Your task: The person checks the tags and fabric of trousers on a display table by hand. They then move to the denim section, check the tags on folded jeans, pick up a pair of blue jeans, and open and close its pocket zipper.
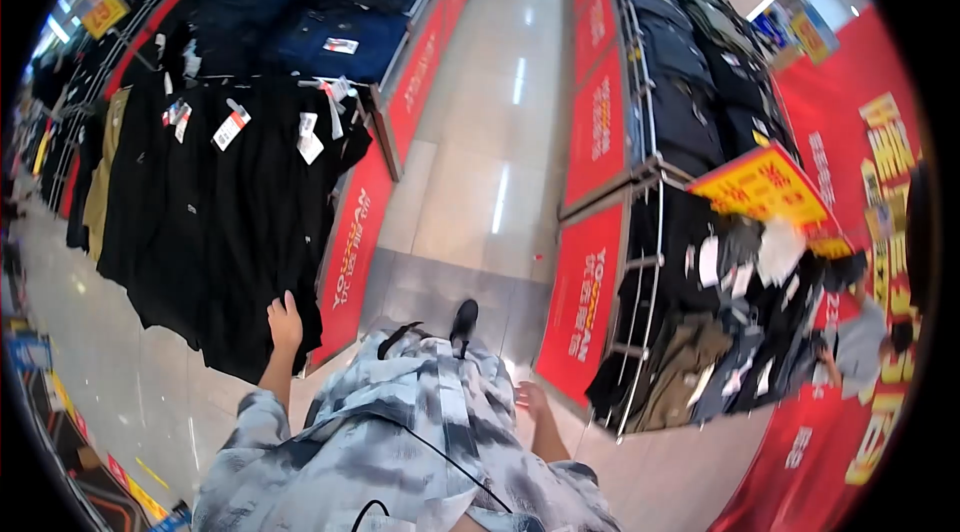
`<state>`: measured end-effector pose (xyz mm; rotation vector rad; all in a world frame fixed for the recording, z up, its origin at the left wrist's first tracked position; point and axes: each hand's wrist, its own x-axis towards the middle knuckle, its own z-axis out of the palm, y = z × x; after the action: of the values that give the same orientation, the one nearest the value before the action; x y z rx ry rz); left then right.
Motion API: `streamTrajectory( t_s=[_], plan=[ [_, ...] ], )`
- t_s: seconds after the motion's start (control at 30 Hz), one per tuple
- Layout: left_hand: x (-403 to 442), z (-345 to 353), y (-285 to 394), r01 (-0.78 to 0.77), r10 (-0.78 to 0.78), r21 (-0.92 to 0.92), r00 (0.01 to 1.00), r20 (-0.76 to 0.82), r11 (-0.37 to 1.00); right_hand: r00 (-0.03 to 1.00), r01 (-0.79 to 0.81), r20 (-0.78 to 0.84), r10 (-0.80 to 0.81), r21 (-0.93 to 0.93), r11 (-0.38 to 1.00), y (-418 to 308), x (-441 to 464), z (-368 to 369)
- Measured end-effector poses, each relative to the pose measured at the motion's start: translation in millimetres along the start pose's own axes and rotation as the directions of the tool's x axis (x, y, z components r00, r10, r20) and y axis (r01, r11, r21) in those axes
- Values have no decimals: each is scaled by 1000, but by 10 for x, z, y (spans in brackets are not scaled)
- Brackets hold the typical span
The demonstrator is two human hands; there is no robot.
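Grip closure cannot be told at the left hand [285, 324], its fingers against the lower right edge of black garments [235, 222] at the front of the display rack [389, 144]; apparently cloth-handling, calling for light contact. Right hand [537, 401]: loosely open, near the lower corner of the red panel [583, 307].

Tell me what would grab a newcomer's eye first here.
Probably the red panels with bold lettering, lining both sides of the pale aisle ahead. Next, the bright yellow-and-red sign above the clothes rack on the right. Then the mass of black garments hanging at left, white tags near the top, the person's left hand at their lower edge.
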<state>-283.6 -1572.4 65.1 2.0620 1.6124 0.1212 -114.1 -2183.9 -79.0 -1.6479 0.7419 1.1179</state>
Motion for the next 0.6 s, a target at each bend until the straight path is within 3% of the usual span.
streamTrajectory(
  t_s=[0.07,0.17,0.27,0.33,0.4,0.47,0.53,0.6],
  plan=[
    [-228,33,237,32,-33,-11,997,-67,999,1000,18,13,-17,-79,997,-834,260,-389],
    [-416,106,321,22,-11,99,994,-111,995,992,-3,-121,-46,-373,928,-2050,809,-819],
    [-450,336,334,28,23,238,977,-211,971,948,294,-63,-311,-191,936,-3247,941,-798],
    [-400,446,540,188,-88,322,950,-300,928,929,368,17,-370,-139,919,-3899,1035,-640],
    [-201,717,580,387,-160,418,861,-482,822,913,408,75,-401,-133,903,-4294,1166,-341],
    [7,863,554,510,-227,409,792,-567,757,905,424,105,-411,-202,883,-4574,1255,2],
    [70,833,737,588,-317,326,732,-603,740,941,325,131,-312,-100,940,-4614,1480,238],
    [49,807,849,596,-309,302,707,-636,744,926,309,273,-262,-145,940,-4555,1958,211]
  ],
)
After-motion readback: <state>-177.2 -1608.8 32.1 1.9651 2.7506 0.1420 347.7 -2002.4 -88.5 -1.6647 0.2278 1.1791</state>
